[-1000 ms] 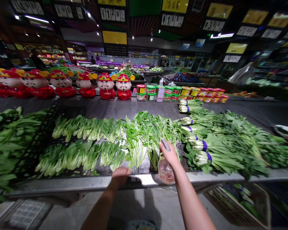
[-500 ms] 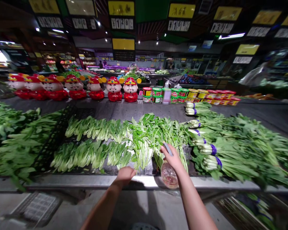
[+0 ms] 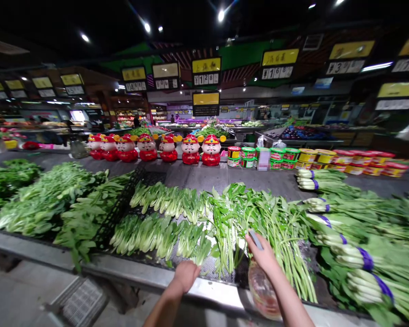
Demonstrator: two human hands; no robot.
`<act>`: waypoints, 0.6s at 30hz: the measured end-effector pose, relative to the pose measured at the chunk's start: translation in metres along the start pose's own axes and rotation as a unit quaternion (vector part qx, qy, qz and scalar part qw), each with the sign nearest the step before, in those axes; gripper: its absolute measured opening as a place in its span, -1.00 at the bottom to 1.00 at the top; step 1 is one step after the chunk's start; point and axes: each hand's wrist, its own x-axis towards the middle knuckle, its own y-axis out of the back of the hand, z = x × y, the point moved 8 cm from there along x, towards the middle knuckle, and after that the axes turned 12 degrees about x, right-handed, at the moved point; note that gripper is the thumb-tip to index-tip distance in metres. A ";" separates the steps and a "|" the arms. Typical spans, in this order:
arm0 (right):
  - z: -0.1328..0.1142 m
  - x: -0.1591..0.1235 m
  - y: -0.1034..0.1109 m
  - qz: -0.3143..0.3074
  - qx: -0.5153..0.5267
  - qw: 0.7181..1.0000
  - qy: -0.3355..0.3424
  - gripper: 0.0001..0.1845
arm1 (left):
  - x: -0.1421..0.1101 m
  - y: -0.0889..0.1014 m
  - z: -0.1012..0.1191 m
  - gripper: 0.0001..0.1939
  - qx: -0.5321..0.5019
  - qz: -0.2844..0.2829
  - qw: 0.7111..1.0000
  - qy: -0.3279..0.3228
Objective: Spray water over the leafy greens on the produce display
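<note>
My right hand (image 3: 266, 257) is closed round a clear spray bottle (image 3: 263, 291), its grey nozzle (image 3: 256, 239) pointing at the leafy green stalks (image 3: 259, 222) on the stall. My left hand (image 3: 186, 275) rests with curled fingers on the metal front edge of the stall (image 3: 136, 271), just below a row of bok choy (image 3: 157, 231). Nothing shows inside the left hand.
Bundles of greens with purple bands (image 3: 354, 254) lie at the right, and loose leafy greens (image 3: 47, 200) at the left. Red figurine jars (image 3: 191, 151) and coloured tubs (image 3: 327, 157) line the back of the stall. A black crate (image 3: 122, 204) stands among the greens. Price signs (image 3: 206, 72) hang overhead.
The view has swung up and to the left, so the stall has shifted right and down in the picture. Both hands keep their places on the stall edge and the bottle.
</note>
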 end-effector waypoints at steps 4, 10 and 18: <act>0.001 -0.003 -0.008 -0.035 0.004 0.999 -0.017 -0.58 | 0.001 -0.005 0.001 -0.40 0.002 0.006 1.000 0.003; -0.019 -0.006 -0.016 -0.057 0.015 0.998 -0.022 -0.53 | 0.005 -0.011 -0.001 -0.45 -0.002 0.019 1.000 0.014; -0.019 -0.012 -0.035 -0.040 0.011 0.999 -0.031 -0.57 | 0.007 -0.017 -0.002 -0.47 0.004 0.040 0.999 0.014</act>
